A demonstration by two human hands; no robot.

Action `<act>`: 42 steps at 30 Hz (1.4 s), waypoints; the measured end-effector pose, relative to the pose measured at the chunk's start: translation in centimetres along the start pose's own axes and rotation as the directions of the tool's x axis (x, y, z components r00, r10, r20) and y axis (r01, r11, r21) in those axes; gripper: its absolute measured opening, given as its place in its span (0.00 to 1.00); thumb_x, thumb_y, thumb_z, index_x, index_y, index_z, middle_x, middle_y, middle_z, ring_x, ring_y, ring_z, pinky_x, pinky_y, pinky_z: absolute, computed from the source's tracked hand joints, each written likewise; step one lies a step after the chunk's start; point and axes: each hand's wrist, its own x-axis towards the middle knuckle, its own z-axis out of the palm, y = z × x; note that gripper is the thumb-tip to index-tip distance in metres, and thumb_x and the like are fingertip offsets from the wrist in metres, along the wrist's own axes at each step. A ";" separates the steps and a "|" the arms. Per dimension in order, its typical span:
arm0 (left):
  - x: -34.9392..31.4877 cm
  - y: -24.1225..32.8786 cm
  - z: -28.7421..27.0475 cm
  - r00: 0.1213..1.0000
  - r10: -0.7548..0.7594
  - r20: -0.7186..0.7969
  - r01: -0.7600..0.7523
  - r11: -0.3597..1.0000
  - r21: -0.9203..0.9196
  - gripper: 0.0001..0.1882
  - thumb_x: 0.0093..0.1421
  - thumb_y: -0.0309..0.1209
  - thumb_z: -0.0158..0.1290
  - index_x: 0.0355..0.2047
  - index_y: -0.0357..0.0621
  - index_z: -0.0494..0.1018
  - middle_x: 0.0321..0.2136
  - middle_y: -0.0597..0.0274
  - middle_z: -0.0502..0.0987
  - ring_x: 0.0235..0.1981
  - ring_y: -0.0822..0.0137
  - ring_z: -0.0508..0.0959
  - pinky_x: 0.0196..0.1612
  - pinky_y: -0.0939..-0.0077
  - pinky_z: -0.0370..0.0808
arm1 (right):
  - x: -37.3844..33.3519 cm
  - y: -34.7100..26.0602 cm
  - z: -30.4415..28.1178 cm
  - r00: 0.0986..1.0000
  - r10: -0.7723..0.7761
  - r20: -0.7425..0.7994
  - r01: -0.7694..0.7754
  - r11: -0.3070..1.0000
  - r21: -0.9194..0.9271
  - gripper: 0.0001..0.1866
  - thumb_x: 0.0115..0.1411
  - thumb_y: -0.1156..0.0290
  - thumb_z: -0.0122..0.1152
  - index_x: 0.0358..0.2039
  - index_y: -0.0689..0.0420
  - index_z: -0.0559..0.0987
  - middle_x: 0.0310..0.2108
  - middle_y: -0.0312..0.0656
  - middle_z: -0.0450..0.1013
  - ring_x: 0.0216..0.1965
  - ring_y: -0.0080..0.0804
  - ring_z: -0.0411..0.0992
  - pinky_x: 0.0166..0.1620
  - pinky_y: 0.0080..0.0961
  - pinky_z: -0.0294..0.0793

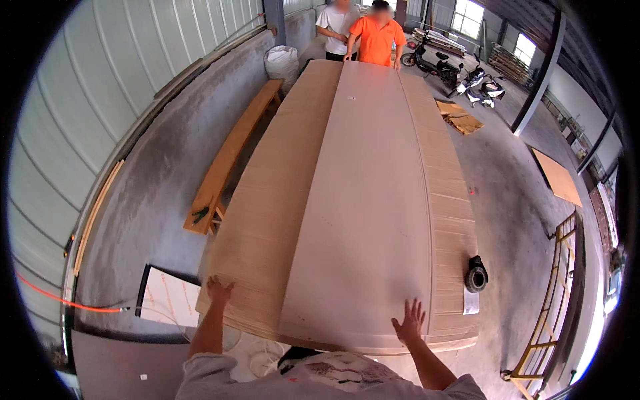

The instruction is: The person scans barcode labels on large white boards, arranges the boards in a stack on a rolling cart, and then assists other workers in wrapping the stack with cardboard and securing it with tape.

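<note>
A long, flat, pinkish-grey panel (363,200) lies lengthwise over sheets of brown cardboard (267,220) on a waist-high stack or table, whose support I cannot see. My left hand (219,291) is at the cardboard's near left edge, fingers apart and holding nothing. Over the near right part of the panel, my right hand (411,319) has its fingers spread and grips nothing; whether the palm touches the surface I cannot tell. Right of it, a dark roll (476,277), perhaps tape, sits at the cardboard's right edge above a white paper sheet (471,301).
At the far end a person in an orange shirt (378,40) has hands at the panel's edge, beside a person in white (333,30). A wooden bench (235,152) runs along the left. A yellow wheeled frame (548,313) stands right; scooters (460,77) are parked behind.
</note>
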 end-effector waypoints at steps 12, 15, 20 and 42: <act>14.3 -14.4 3.0 0.904 0.235 0.358 0.008 0.827 -0.562 0.24 0.45 0.47 0.67 0.25 0.35 0.76 0.29 0.47 0.81 0.31 0.53 0.80 0.33 0.57 0.75 | 1.9 -12.4 6.1 0.980 -0.180 -0.087 0.155 0.959 -0.237 0.44 0.58 0.49 0.51 0.70 0.54 0.50 0.72 0.54 0.38 0.72 0.57 0.33 0.69 0.62 0.29; 14.3 -16.4 2.3 0.923 0.217 0.317 -0.039 0.873 -0.486 0.24 0.44 0.46 0.68 0.26 0.34 0.76 0.26 0.46 0.80 0.27 0.54 0.79 0.30 0.56 0.73 | 2.2 -13.5 6.0 0.975 -0.201 -0.093 0.171 0.949 -0.266 0.44 0.57 0.49 0.51 0.69 0.55 0.53 0.72 0.54 0.39 0.72 0.57 0.34 0.69 0.60 0.29; 13.4 -14.0 1.5 0.897 0.105 0.428 0.199 0.770 -0.607 0.26 0.45 0.45 0.66 0.32 0.33 0.77 0.30 0.43 0.80 0.29 0.48 0.78 0.32 0.55 0.73 | 1.9 -13.6 6.0 0.977 -0.186 -0.106 0.153 0.953 -0.261 0.44 0.55 0.50 0.52 0.69 0.56 0.54 0.72 0.54 0.40 0.72 0.57 0.35 0.69 0.60 0.30; 13.5 -12.9 4.0 0.822 0.309 0.478 0.128 0.718 -0.685 0.43 0.48 0.49 0.66 0.57 0.33 0.66 0.48 0.42 0.76 0.50 0.47 0.77 0.51 0.63 0.74 | 1.3 -13.9 5.6 0.982 -0.154 -0.111 0.121 0.957 -0.264 0.43 0.55 0.53 0.55 0.69 0.54 0.55 0.72 0.52 0.40 0.72 0.56 0.34 0.69 0.60 0.31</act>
